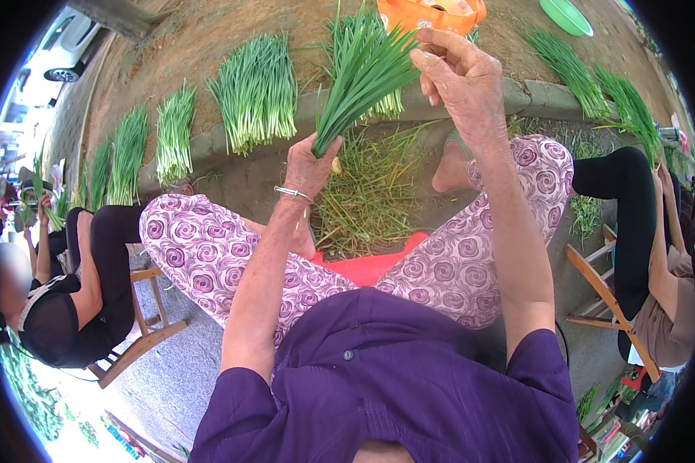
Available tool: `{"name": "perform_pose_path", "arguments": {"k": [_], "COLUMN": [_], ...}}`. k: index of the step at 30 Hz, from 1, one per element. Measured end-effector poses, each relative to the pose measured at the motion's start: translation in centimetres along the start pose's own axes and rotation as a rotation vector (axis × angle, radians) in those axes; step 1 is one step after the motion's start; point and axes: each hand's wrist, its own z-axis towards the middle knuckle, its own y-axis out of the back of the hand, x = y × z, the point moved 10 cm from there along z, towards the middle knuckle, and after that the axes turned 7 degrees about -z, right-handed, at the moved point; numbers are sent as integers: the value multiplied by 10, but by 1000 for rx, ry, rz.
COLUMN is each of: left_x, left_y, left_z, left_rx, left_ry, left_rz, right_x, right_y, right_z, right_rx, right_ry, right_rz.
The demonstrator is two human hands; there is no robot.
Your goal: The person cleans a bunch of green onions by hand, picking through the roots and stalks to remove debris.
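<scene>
My left hand [311, 168], with a metal bangle at its wrist, is closed around the lower end of a bunch of green garlic chives [365, 81]. The leaves fan up and to the right. My right hand [454, 72] is at the leaf tips, thumb and fingertips close together; whether a leaf is pinched there I cannot tell. Behind the held bunch, a pile of chives [389, 104] lies on the stone curb. A larger pile of chives [258, 92] rests on the curb to the left. Below my hands, loose trimmed leaves [365, 191] cover the ground between my feet.
More chive bundles [175, 133] lie along the curb [515, 95]. An orange basket [434, 17] stands beyond it, and a green basin [566, 17] is at the upper right. Something red and plastic [370, 266] is between my legs. Seated people [58, 307] are on both sides.
</scene>
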Motion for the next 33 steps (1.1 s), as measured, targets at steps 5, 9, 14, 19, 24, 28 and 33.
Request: {"name": "perform_pose_path", "arguments": {"k": [5,9,14,19,24,28,33], "left_x": [-1,-3,-6,-7,-8,-16,-12], "left_y": [6,7,7,10,15,21,32], "left_z": [0,0,0,1,1,3,5], "left_rx": [-9,-7,2,0,-27,-59,-78], "left_ry": [25,7,-44,-49,-87,-106,-81], "left_rz": [80,141,177,202,233,281,298], "right_x": [1,-1,-4,-1,-2,6,23], "right_y": [3,5,10,13,15,23,17], "right_z": [1,2,4,3,0,-1,-6], "right_rx": [14,18,14,9,36,7,-12], "right_ry": [-20,-35,-45,-21,-48,75,371], "right_rz": [1,-3,-14,-55,-178,-441,-732]}}
